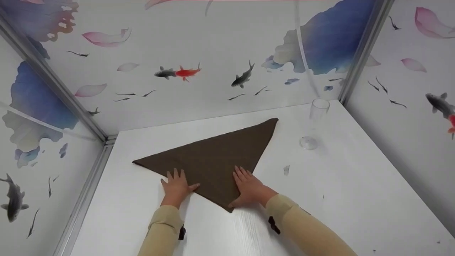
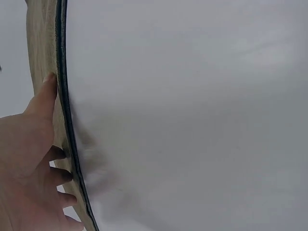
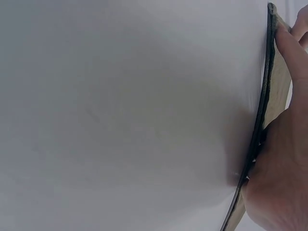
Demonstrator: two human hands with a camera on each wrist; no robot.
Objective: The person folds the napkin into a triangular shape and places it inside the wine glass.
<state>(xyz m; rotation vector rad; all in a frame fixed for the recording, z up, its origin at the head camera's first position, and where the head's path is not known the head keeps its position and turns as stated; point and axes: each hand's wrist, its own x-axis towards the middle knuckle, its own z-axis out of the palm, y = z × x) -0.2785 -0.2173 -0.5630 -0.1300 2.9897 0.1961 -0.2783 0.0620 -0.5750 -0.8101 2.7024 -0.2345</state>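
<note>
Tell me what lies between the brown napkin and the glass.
Nothing: in the head view only bare white table separates the brown napkin from the glass. A small grey mark sits nearer the person, off that line.

We see a white surface (image 1: pixel 355 199) with a faint wood grain, enclosed on three sides by wall panels. The back wall (image 1: pixel 199 46) is white and printed with blue lotus leaves, pink petals, dark fish and one orange-red goldfish (image 1: pixel 186 72). The left wall (image 1: pixel 32 117) and the right wall (image 1: pixel 408 96) carry the same print. Grey metal posts (image 1: pixel 359 53) run up both rear corners where the panels meet. The light is soft and even, and shadows on the surface are faint.
</note>
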